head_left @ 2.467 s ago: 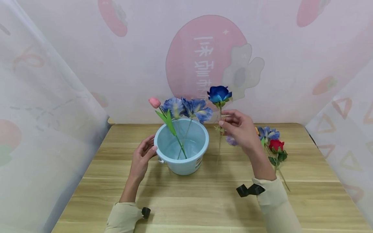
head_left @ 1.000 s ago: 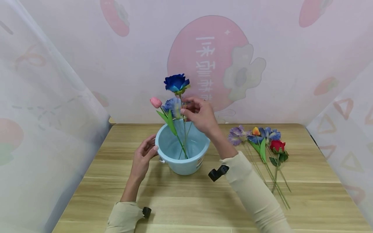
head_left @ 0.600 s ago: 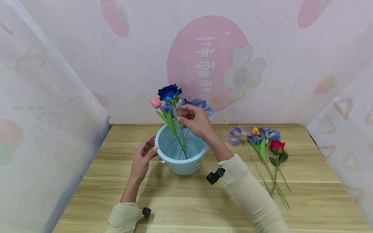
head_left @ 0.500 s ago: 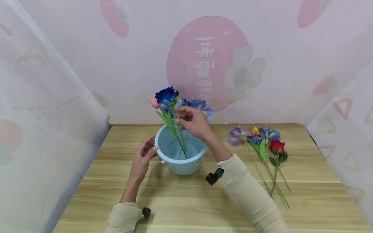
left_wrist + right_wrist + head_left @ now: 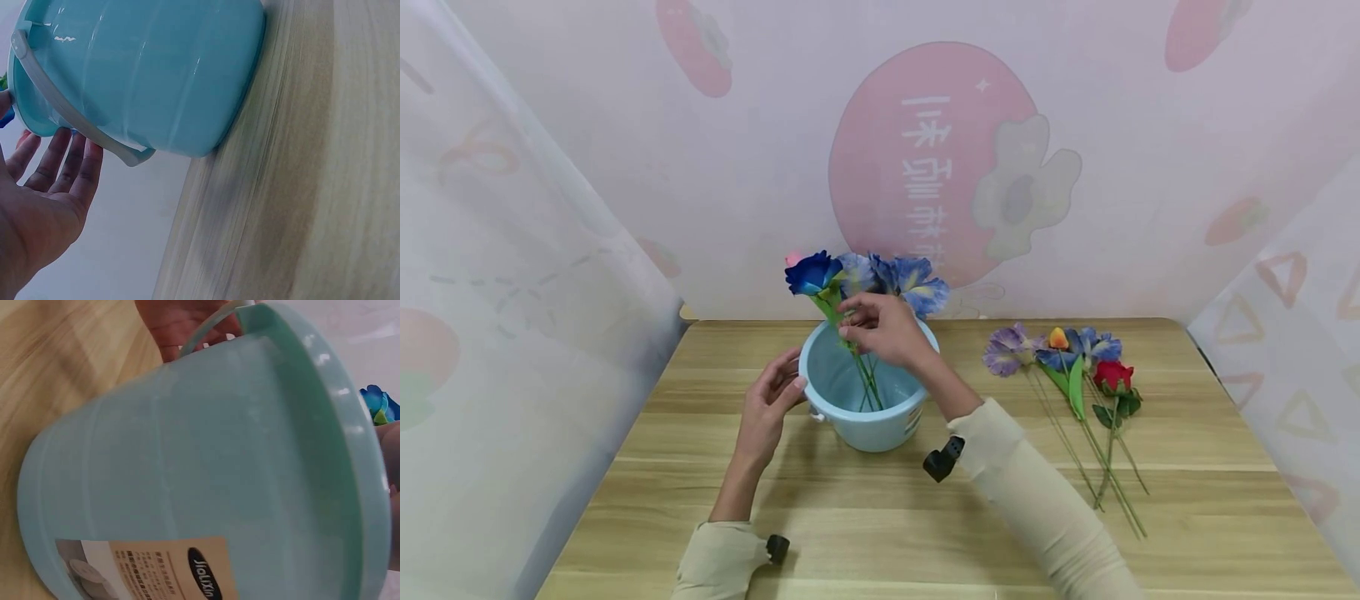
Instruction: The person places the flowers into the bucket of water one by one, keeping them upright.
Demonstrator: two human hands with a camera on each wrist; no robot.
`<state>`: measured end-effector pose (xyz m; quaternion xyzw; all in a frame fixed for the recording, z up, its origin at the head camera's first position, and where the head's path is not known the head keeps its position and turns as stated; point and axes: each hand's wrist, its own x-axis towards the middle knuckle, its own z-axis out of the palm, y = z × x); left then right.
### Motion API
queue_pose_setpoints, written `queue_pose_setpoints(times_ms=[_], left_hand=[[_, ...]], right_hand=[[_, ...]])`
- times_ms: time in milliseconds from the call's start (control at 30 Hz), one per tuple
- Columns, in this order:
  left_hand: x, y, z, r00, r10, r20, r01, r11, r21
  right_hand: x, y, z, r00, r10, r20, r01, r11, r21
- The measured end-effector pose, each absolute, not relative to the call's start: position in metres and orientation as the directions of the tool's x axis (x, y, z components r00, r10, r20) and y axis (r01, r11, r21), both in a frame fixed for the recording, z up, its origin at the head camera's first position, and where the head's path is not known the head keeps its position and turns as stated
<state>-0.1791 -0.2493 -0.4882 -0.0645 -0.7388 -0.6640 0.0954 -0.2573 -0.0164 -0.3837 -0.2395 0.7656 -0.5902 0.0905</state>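
The right hand [image 5: 886, 330] pinches the stem of a blue rose [image 5: 813, 273]; the bloom is to the upper left of this hand, the lower stem inside the light-blue bucket [image 5: 872, 432] below. The left hand [image 5: 767, 407], fingers somewhat spread, touches the bucket's rim. Behind the right hand are blue irises [image 5: 922, 287]; farther right, a red rose [image 5: 1112, 376] lies on the worktop [image 5: 880, 521].

pale-blue bucket [image 5: 868, 432] | deep-blue rose [image 5: 812, 275] | red rose [image 5: 1112, 377] | wood-grain tabletop [image 5: 880, 517]

I watch the wooden tabletop [image 5: 880, 533] bear a light-blue bucket [image 5: 867, 432] beneath the right grip [image 5: 883, 327], loose flowers [image 5: 1076, 388] to that grip's right.
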Motion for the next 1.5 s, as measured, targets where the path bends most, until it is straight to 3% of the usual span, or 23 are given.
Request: queue_pose_setpoints(times_ms=[300, 900, 1500], left_hand=[[-0.178, -0.249, -0.488, -0.973, -0.027, 0.228, 0.224, 0.106, 0.969], [-0.181, -0.251, -0.485, -0.974, -0.025, 0.224, 0.221, 0.093, 0.971], [-0.184, -0.252, -0.488, -0.972, -0.016, 0.233, 0.231, 0.076, 0.970]], right_hand=[[-0.260, -0.025, -0.394, -0.863, -0.498, 0.083, -0.235, 0.249, -0.940], [-0.266, -0.028, -0.402, -0.853, -0.521, 0.044, -0.307, 0.431, -0.848], [-0.264, -0.019, -0.398, -0.873, -0.487, 0.036, -0.244, 0.369, -0.897]])
